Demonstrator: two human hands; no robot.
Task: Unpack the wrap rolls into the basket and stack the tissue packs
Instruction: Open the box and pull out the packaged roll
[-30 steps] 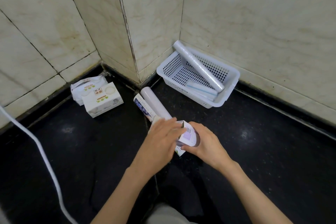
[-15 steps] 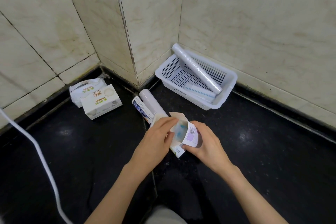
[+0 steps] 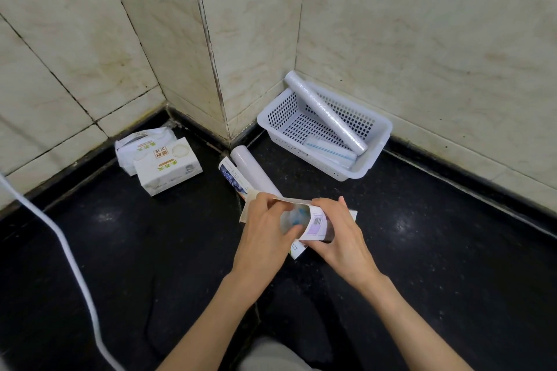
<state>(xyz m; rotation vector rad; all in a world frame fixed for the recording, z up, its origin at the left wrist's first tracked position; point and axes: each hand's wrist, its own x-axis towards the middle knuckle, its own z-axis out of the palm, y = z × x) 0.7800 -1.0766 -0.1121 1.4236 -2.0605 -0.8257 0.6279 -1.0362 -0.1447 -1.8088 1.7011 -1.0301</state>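
My right hand [image 3: 340, 238] grips a white wrap box [image 3: 316, 224] with a barcode label, its end flap open toward me. My left hand [image 3: 266, 230] has its fingers at the box's open mouth, touching the pale roll end [image 3: 294, 215] inside. A bare wrap roll [image 3: 254, 172] lies on the black floor beyond my hands, beside another printed box [image 3: 232, 178]. The white basket [image 3: 376, 156] in the corner holds a long wrap roll [image 3: 325, 111] leaning on its rim and a flat pack [image 3: 328, 149]. Two tissue packs [image 3: 167, 170], [image 3: 141, 140] sit by the left wall.
Tiled walls close off the back and form a corner [image 3: 217, 93] between the tissue packs and the basket. A white cable [image 3: 69, 262] runs down the left side of the black floor [image 3: 437, 250]. My knee [image 3: 271, 355] shows at the bottom edge.
The box's end flap has been opened and lifted, exposing the roll inside. My left fingers have moved from the closed end into the box mouth.
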